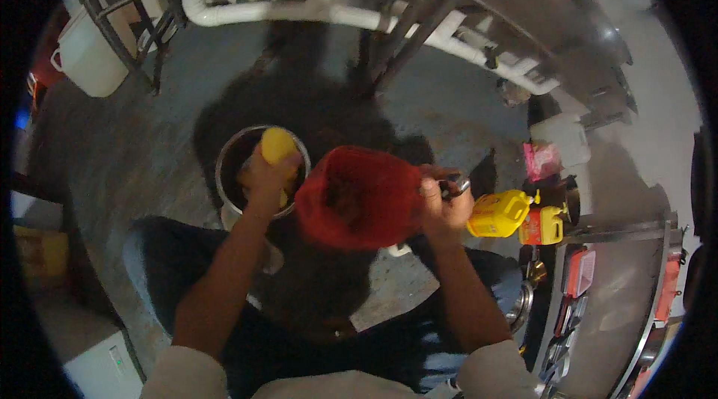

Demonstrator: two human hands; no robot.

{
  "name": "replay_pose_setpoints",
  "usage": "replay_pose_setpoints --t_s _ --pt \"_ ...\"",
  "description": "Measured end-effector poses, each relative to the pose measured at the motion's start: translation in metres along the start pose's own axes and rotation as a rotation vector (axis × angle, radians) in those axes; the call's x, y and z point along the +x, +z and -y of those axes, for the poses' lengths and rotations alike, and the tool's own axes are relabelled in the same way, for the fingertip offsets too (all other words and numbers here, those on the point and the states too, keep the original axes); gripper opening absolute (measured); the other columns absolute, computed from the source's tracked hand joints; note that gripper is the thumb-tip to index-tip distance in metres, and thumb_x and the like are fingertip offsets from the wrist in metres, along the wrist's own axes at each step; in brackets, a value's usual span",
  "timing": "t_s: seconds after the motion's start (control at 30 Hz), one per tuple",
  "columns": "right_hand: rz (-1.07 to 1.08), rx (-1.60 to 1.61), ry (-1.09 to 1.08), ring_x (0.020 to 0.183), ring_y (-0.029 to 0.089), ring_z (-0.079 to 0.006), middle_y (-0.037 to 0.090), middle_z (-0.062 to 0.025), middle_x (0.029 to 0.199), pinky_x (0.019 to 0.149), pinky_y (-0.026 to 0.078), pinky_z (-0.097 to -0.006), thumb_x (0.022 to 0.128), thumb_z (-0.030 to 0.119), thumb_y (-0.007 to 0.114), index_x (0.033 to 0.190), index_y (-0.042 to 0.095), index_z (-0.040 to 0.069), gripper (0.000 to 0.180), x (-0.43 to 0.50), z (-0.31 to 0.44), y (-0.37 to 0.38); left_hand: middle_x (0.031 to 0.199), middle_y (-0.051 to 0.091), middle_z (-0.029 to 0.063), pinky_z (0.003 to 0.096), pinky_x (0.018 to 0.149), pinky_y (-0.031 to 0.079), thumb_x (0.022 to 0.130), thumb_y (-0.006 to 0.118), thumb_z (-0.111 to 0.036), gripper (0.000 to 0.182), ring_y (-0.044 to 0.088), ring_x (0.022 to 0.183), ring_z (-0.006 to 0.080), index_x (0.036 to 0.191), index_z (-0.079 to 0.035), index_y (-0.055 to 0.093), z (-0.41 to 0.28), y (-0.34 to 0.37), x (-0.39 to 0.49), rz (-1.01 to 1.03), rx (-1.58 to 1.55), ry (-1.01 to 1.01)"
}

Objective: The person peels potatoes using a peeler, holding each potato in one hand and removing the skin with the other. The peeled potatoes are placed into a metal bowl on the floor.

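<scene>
My left hand (266, 172) grips a peeled yellow potato (277, 145) over a round metal pot (222, 186) on the floor. More yellow pieces lie inside the pot, partly covered by my fingers. Between my knees is a red container (387, 197), blurred, with dark brown matter inside; whether it is mesh or solid plastic I cannot tell. At its right side, my right hand (446, 208) is closed around a small metal-ended tool (459, 185), possibly a peeler. The tool's far part is hidden by my fingers.
Yellow jugs (499, 214) stand right of my right hand, near a pink packet (541, 160). A steel shelf (611, 298) holding trays runs along the right. Ahead are white drain pipes (348, 15) and metal table legs (415, 23). A white bucket (92, 51) stands far left.
</scene>
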State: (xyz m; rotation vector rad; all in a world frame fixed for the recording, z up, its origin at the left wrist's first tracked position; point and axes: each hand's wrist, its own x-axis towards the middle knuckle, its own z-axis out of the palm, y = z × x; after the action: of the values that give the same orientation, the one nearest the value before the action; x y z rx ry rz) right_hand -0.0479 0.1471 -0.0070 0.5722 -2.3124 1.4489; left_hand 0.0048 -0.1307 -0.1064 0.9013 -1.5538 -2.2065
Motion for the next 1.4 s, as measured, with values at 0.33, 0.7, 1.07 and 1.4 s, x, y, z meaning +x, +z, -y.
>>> replay_pose_setpoints --t_s 0.33,0.7,1.07,1.4 --pt "0.003 0.180 0.099 0.078 0.065 -0.0158 0.068 -0.0095 0.089 0.071 0.053 -0.0279 0.093 0.016 0.067 0.101 0.058 -0.001 0.021 -0.002 -0.016 0.035 0.114 0.063 0.0125 0.0369 0.084 0.052 0.071 0.085 -0.031 0.066 0.064 0.097 0.0235 0.121 -0.001 0.055 0.066 -0.116 0.095 -0.376 0.563 0.041" --pt "0.083 0.115 0.809 0.078 0.067 -0.0178 0.061 -0.0104 0.095 0.063 0.058 -0.0313 0.095 0.012 0.060 0.106 0.049 0.003 0.018 0.001 -0.028 0.058 0.128 0.055 0.0206 0.0465 0.098 0.048 0.072 0.079 -0.028 0.070 0.054 0.119 0.0394 0.131 -0.007 0.050 0.133 -0.111 0.142 0.371 1.335 0.222" --pt "-0.013 0.122 0.964 0.079 0.070 -0.0217 0.064 -0.0123 0.088 0.067 0.062 -0.0333 0.093 0.006 0.057 0.099 0.047 0.002 0.012 0.010 -0.026 0.070 0.119 0.058 0.0162 0.0438 0.099 0.046 0.078 0.070 -0.027 0.055 0.055 0.114 0.0353 0.127 -0.008 0.054 0.189 -0.120 0.230 0.411 1.557 0.529" --pt "0.046 0.150 0.976 0.073 0.069 -0.0194 0.067 -0.0127 0.084 0.062 0.059 -0.0284 0.094 0.008 0.055 0.101 0.049 0.001 0.012 0.017 -0.015 0.057 0.104 0.066 0.0178 0.0452 0.081 0.055 0.075 0.071 -0.034 0.041 0.066 0.101 0.0333 0.103 -0.005 0.062 0.195 -0.053 0.201 0.778 1.685 0.196"
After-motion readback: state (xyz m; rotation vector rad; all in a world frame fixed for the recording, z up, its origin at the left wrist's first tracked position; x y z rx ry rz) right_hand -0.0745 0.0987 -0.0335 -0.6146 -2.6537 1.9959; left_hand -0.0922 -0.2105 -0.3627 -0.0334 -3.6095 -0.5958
